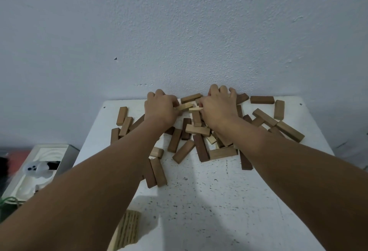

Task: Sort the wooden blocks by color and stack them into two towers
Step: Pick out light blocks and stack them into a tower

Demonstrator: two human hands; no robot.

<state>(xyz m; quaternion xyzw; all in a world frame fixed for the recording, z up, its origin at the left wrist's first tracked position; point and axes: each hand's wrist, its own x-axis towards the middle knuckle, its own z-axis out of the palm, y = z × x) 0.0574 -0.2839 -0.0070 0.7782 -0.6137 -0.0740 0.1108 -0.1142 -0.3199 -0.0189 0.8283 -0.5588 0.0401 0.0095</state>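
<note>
Several wooden blocks lie scattered in a loose pile (pixel 199 141) on the far half of the white table (pixel 199 201), some light, some mid-brown, some dark brown. My left hand (pixel 160 109) reaches into the far middle of the pile, its fingers curled round a light block (pixel 184 107). My right hand (pixel 218 107) sits just to its right, fingers curled down over light blocks (pixel 196 109) at the pile's top. What lies under the right palm is hidden. A dark block (pixel 201 148) and a light block (pixel 197 130) lie nearer to me.
A pale wall (pixel 179 31) stands right behind the table's far edge. A ridged light wooden piece (pixel 127 228) lies on the near left of the table. Left of the table sits a white moulded tray (pixel 37 171) with a small plush figure (pixel 36 169).
</note>
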